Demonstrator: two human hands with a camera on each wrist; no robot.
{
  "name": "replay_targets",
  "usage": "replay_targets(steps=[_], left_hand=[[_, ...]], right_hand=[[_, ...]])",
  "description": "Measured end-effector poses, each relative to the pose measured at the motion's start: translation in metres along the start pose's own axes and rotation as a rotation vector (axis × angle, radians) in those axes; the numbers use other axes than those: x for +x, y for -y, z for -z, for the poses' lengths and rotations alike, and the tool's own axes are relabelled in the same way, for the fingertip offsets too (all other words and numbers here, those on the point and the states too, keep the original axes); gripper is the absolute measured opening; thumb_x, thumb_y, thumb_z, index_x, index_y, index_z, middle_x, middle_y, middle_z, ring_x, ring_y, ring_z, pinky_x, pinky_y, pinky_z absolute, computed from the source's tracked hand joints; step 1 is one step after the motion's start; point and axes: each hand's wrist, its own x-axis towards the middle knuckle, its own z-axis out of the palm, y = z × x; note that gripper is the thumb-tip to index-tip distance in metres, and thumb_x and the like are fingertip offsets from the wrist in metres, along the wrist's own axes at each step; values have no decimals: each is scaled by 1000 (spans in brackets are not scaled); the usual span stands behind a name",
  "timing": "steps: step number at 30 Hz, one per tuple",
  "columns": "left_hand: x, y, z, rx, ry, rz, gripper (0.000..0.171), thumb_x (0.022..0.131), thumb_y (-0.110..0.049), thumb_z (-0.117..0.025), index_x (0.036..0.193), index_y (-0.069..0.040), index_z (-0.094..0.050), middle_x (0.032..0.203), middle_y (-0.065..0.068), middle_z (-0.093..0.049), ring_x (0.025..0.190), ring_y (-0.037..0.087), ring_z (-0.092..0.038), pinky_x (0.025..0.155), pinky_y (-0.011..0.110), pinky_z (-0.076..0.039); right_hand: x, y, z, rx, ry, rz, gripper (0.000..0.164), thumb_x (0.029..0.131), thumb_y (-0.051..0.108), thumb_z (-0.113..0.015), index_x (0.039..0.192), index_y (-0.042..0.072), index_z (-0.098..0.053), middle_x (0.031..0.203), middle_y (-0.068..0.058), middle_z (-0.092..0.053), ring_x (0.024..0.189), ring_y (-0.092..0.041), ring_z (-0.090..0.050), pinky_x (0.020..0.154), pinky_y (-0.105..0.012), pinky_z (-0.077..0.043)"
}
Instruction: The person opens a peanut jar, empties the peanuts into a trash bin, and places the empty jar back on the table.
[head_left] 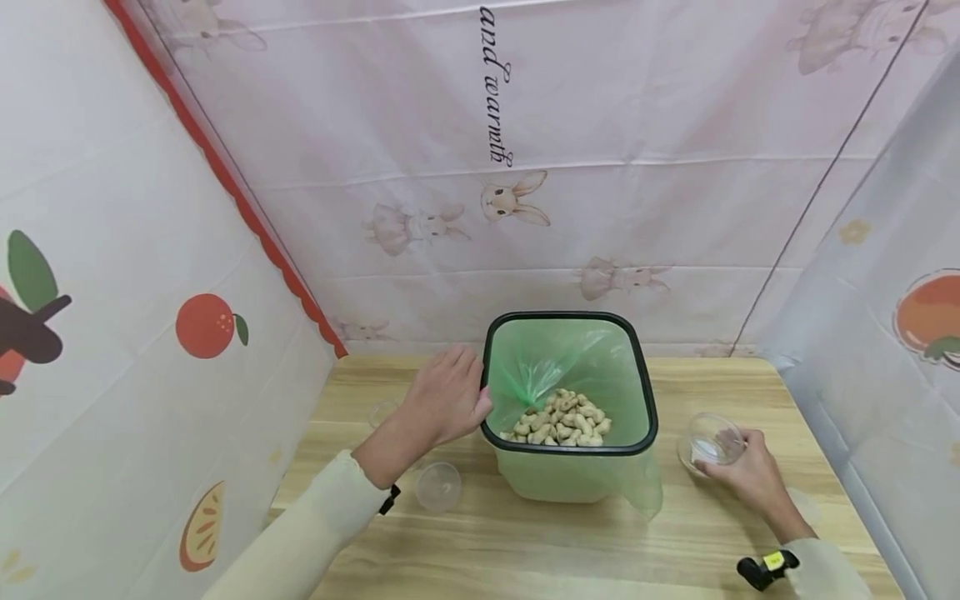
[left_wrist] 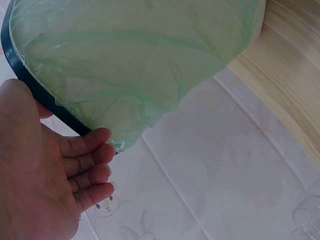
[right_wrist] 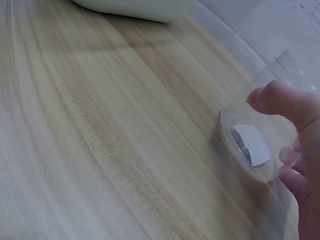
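A pale green bin [head_left: 551,479] with a black rim [head_left: 647,400] stands on the table, lined with a thin green plastic bag [left_wrist: 135,75]. Unshelled peanuts [head_left: 562,423] lie in a heap inside it. My left hand [head_left: 446,396] grips the rim at its left side, thumb on one face and fingertips on the other, over the bag's edge. To the right of the bin, my right hand [head_left: 750,477] holds a clear plastic jar [right_wrist: 237,130] by its side. A white patch [right_wrist: 252,144] shows at the jar's base, which is on or just above the table.
A clear round lid [head_left: 438,487] lies left of the bin, and another clear round piece [head_left: 383,412] is partly visible behind my left forearm. A translucent disc [head_left: 805,507] shows beside my right wrist. Printed cloth walls [head_left: 420,308] border the wooden table [head_left: 480,550].
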Motion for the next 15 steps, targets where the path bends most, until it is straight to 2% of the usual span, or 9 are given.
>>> replay_targets(steps=[5,11,15], left_hand=[[-2,1,1,-1,-15,2,29,97,-32,-47,83,-8,-56,83,5,-50,79,21,-41,71,29,-39],[-2,0,0,5,-3,4,29,97,-33,-48,84,-8,-57,82,5,-50,77,21,-41,73,29,-41],[-1,0,1,0,-4,2,29,97,-33,-49,85,-8,-57,82,4,-51,77,21,-42,73,30,-41]], right_hand=[[2,1,3,10,57,9,108,77,36,-92,144,-18,-26,135,-45,-47,121,-57,-54,97,-62,-48],[4,-1,9,-31,130,-10,111,80,44,-89,148,-16,-23,141,-46,-43,125,-59,-51,100,-67,-47],[2,2,13,-64,126,-13,114,79,46,-89,148,-18,-24,139,-47,-46,123,-59,-53,100,-67,-48]])
